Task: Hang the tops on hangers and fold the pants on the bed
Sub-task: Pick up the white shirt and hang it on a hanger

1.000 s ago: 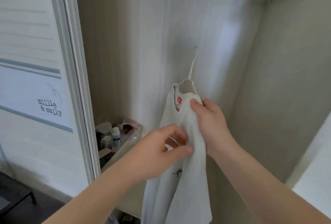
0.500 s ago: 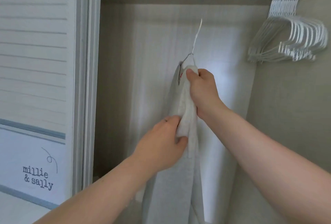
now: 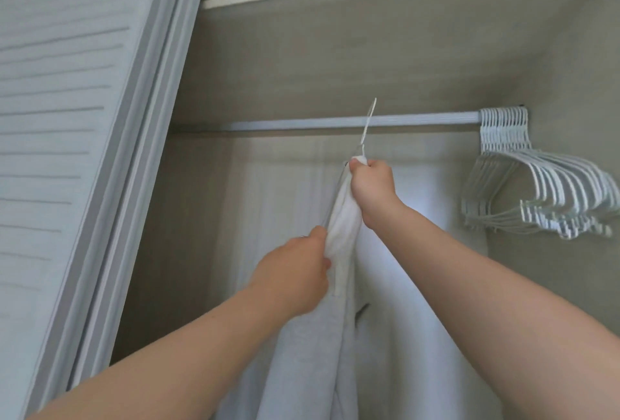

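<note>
- Tight grip from the right hand (image 3: 372, 188) on the top (image 3: 342, 218) at its collar, hanger (image 3: 368, 122) hook crossing the rail (image 3: 302, 124)
- The left hand (image 3: 295, 272) pinches fabric lower down
- Hanger body hidden inside the top; hem cut off below

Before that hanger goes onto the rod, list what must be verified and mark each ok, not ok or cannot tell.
1. Grip of the right hand at the collar of the white top, just under the hanger hook: ok, fingers curled round it.
2. Grip of the left hand lower on the fabric: ok, pinching it.
3. Hook over the closet rod: cannot tell; it is seen edge-on, with its tip above the rod.
4. Free rod space: ok; there is a bare stretch left of the empty hangers bunched at the right end.
5. Top seated on both hanger shoulders: cannot tell; bunched fabric hides them.
</note>
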`<state>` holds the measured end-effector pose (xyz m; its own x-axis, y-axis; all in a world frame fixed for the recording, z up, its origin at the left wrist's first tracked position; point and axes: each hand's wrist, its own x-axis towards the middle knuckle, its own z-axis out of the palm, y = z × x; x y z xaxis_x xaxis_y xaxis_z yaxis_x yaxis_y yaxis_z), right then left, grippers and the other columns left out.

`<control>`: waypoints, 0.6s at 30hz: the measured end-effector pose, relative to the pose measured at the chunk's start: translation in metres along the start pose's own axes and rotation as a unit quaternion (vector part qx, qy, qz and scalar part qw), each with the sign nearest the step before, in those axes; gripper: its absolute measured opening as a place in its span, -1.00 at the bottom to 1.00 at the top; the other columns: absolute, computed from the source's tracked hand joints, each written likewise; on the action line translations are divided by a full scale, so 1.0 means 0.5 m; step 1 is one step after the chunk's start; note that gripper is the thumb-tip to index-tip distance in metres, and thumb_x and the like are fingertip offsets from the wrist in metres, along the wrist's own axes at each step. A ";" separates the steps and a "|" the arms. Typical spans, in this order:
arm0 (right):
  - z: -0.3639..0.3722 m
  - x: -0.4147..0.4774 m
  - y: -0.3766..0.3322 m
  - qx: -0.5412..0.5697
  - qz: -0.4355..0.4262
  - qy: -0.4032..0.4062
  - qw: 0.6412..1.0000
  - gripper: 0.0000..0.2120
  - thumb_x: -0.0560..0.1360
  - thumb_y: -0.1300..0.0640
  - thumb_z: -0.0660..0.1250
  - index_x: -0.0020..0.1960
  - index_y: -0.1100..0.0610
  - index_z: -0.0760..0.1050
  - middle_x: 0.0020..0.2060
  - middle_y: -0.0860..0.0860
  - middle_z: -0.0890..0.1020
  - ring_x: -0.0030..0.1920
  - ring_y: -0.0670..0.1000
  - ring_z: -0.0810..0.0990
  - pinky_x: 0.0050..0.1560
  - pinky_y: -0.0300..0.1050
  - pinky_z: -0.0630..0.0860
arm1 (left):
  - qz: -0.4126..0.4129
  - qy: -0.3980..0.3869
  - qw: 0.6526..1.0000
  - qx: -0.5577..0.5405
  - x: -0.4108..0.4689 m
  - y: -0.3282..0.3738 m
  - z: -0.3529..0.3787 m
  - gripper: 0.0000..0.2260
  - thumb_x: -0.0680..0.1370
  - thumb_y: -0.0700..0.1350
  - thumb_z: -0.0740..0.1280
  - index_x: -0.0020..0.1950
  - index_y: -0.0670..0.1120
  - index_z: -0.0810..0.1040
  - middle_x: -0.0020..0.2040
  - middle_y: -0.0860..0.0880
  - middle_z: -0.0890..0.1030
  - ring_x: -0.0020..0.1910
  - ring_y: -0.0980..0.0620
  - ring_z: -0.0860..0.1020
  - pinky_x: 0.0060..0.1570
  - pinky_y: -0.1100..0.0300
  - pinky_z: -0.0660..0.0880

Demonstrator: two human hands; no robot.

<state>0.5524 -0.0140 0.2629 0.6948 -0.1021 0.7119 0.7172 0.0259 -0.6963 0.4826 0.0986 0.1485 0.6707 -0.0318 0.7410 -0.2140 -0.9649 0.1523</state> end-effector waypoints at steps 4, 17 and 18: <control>0.006 0.049 0.010 -0.017 0.010 0.004 1.000 -0.87 0.64 0.14 0.23 -0.03 0.19 0.40 -0.28 0.03 0.41 -0.33 -0.01 0.39 -0.36 -0.16 0.29 | -0.016 -0.011 1.000 -0.024 0.040 0.004 0.011 -0.78 0.65 -0.04 0.19 -0.11 0.02 0.16 -0.16 -0.03 0.40 -0.18 -0.14 0.41 -0.20 0.07 0.33; -0.001 0.117 0.019 -0.049 0.039 0.002 0.998 -0.83 0.62 0.20 0.23 0.18 0.23 0.44 0.00 0.17 0.56 -0.21 0.05 0.43 -0.38 -0.18 0.25 | -0.021 0.003 0.998 -0.060 0.092 0.013 0.030 -0.72 0.64 -0.12 0.20 -0.19 0.04 0.16 -0.23 0.06 0.39 -0.35 0.10 0.36 -0.42 0.16 0.21; -0.003 0.116 0.026 -0.052 0.053 -0.007 0.997 -0.78 0.62 0.21 0.25 0.23 0.27 0.45 0.10 0.21 0.58 -0.19 -0.02 0.27 -0.36 -0.18 0.26 | -0.021 -0.003 0.998 -0.067 0.093 0.016 0.036 -0.73 0.65 -0.13 0.20 -0.18 0.03 0.17 -0.23 0.06 0.39 -0.35 0.10 0.37 -0.42 0.18 0.21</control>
<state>0.6020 -0.0212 0.2948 0.7679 -0.0904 0.6341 0.6306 -0.0669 -0.7732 0.5247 0.0848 0.1725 0.6844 0.0056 0.7291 -0.2784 -0.9222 0.2685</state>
